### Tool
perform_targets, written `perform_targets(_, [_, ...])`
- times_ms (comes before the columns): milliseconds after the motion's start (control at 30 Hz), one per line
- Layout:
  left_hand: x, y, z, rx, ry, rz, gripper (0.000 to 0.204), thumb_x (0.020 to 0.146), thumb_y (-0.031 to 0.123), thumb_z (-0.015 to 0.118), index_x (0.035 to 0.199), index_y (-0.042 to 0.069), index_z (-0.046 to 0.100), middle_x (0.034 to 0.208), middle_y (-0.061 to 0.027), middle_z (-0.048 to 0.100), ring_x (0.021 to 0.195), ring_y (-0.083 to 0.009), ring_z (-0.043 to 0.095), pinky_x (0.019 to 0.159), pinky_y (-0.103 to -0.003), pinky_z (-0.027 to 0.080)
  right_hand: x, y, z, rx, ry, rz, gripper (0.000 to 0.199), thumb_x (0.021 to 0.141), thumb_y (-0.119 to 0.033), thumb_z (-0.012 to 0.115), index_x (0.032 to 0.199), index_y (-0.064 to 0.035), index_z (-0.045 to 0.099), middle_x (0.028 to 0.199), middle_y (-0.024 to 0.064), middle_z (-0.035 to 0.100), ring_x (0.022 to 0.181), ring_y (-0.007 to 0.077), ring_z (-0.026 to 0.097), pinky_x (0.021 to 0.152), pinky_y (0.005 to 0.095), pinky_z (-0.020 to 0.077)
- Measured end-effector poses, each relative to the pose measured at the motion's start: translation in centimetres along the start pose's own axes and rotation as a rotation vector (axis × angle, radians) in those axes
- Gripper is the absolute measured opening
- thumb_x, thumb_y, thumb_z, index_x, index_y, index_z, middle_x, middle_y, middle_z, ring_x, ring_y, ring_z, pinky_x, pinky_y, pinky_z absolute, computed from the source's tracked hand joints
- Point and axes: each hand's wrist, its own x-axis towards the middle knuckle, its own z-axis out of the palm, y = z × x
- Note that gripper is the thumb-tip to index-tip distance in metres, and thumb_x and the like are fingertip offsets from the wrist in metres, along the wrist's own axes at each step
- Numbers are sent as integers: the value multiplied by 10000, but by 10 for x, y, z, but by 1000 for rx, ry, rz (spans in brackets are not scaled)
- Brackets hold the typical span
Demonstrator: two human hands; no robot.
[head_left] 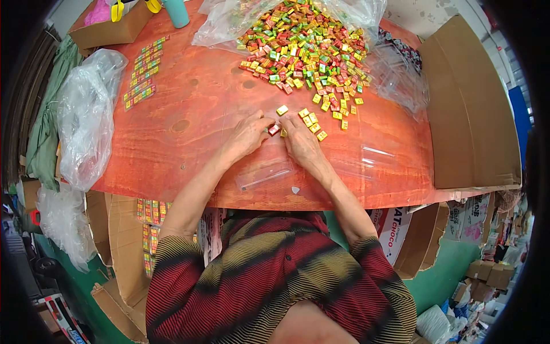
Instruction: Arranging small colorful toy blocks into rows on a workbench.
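My left hand point(247, 135) rests low over the table with its fingers closed at the side of a small red box point(274, 129). Just to the right, my right hand point(302, 142) bends its fingers down, and a small yellow box point(283, 132) shows partly under their tips. Beyond the fingertips lies a lone yellow box point(282, 110). Several loose yellow boxes point(313, 120) sit beside my right hand. A clear plastic case point(265, 176) lies near the table edge, below my hands.
A big heap of small red, yellow and green boxes point(309, 49) covers the far middle. Filled rows point(143, 71) lie far left, near a plastic bag point(91, 109). Another clear case point(377, 156) is at right, before a tall cardboard box point(472, 109). A teal cup point(176, 12) stands far left.
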Motion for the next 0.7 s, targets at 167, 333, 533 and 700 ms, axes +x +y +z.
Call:
perform_targets(167, [-10,-4,6,-28,258,155,413,673,-33,615,1073,32,534,993,-161,527,943,-343,518,798,-387,435,4,-13,2,-17,-25,65,327,712,12,559,1031,-13,492,983,168,501,916,342,508,761,393,437])
perform_targets(333, [-9,-6,1,-118,153,79,497,665,-30,629,1139,30,490,1069,-152,520,1004,-332,502,850,-388,421,16,-13,8,103,-34,31,309,705,4,579,1006,-11,513,927,170,519,899,342,510,760,401,425])
perform_targets(533, [-6,0,0,-179,110,46,539,673,58,687,1171,58,479,1062,-133,513,987,-316,505,843,-385,416,24,9,0,92,5,64,279,725,-23,557,998,-31,499,899,210,517,810,392,538,664,448,444])
perform_targets(700, [3,5,7,-74,119,53,489,690,102,684,1145,67,506,1034,-133,513,957,-316,517,808,-378,433,35,8,-3,-113,68,43,132,744,-47,532,873,-18,524,833,179,508,737,363,549,596,431,462])
